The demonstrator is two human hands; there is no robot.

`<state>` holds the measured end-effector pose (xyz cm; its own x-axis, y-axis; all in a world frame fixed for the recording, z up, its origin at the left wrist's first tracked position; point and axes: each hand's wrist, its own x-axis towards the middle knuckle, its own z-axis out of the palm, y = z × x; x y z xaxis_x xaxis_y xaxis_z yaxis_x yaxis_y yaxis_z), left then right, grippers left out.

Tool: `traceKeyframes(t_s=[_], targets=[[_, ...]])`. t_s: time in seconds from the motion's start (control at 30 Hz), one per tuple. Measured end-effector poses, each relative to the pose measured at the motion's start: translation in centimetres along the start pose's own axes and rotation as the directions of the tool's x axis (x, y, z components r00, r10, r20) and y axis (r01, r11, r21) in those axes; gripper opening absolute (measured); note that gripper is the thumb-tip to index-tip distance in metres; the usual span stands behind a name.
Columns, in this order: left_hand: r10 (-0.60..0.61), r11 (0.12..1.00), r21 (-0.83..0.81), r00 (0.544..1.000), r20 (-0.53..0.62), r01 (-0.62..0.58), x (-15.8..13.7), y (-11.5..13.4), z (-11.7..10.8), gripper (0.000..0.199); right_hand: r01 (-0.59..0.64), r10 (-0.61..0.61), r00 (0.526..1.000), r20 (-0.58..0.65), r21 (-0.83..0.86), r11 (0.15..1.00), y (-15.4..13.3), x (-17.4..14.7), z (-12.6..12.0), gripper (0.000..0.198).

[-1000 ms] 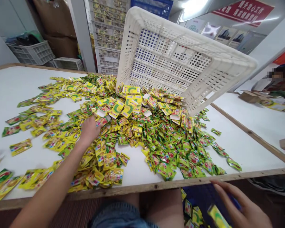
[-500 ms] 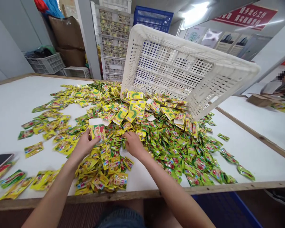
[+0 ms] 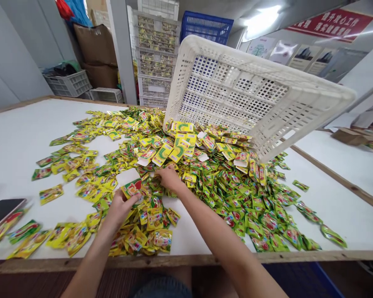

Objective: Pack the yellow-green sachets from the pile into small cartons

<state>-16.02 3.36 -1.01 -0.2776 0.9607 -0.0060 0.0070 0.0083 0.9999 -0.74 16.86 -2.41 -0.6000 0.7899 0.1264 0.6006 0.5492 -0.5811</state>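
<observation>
My left hand [image 3: 122, 207] is closed around a small printed carton [image 3: 132, 184] with a melon picture, its white top flap standing up unfolded. My right hand [image 3: 170, 179] is in the heap just right of that carton, fingers bent down together among the sachets; what they pinch is hidden. Yellow sachets [image 3: 136, 239] lie in front of and below my hands. Green sachets [image 3: 251, 207] spread to the right. Beyond my right hand, several flat yellow cartons [image 3: 163, 154] spill from a tipped white plastic basket [image 3: 251, 56].
A phone [image 3: 6, 209] lies at the table's left, beside loose sachets. The wooden table edge [image 3: 199, 260] runs along the front. Stacked white crates [image 3: 157, 62] and a blue crate [image 3: 207, 27] stand behind. Part of another person shows at far right, near a cardboard box [image 3: 348, 135].
My right hand has moved away from me and slightly left, deeper among the sachets. The left hand still holds the carton, now tilted more and lower. The whole view has shifted a little.
</observation>
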Motion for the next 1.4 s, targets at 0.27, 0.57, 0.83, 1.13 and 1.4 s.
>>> traceKeyframes(t_s=[0.27,0.57,0.83,1.13,1.4], targets=[[-0.077,0.984,-0.153,0.991,0.112,0.094,-2.1,0.1,2.4,0.043,-0.030,0.137,0.974,-0.181,0.496,0.868,0.3,-7.9,-3.1,0.026],[-0.238,0.894,-0.235,0.849,0.472,0.381,-5.1,0.0,9.1,0.040,-0.115,0.450,0.893,0.000,0.967,0.228,1.5,-16.3,-3.4,0.031],[-0.284,0.875,-0.200,0.803,0.523,0.441,-6.4,-1.7,11.0,0.038,-0.042,0.576,0.798,-0.179,0.936,0.349,2.1,-18.2,-3.0,0.032],[-0.250,0.893,-0.189,0.798,0.548,0.409,-6.5,-1.5,10.5,0.036,-0.099,0.564,0.783,-0.263,0.842,0.530,2.6,-19.8,-4.0,0.026],[-0.236,0.905,-0.115,0.707,0.667,0.410,-6.2,-0.9,9.5,0.035,-0.270,0.400,0.916,0.006,0.745,0.609,1.0,-20.2,-7.1,0.025]])
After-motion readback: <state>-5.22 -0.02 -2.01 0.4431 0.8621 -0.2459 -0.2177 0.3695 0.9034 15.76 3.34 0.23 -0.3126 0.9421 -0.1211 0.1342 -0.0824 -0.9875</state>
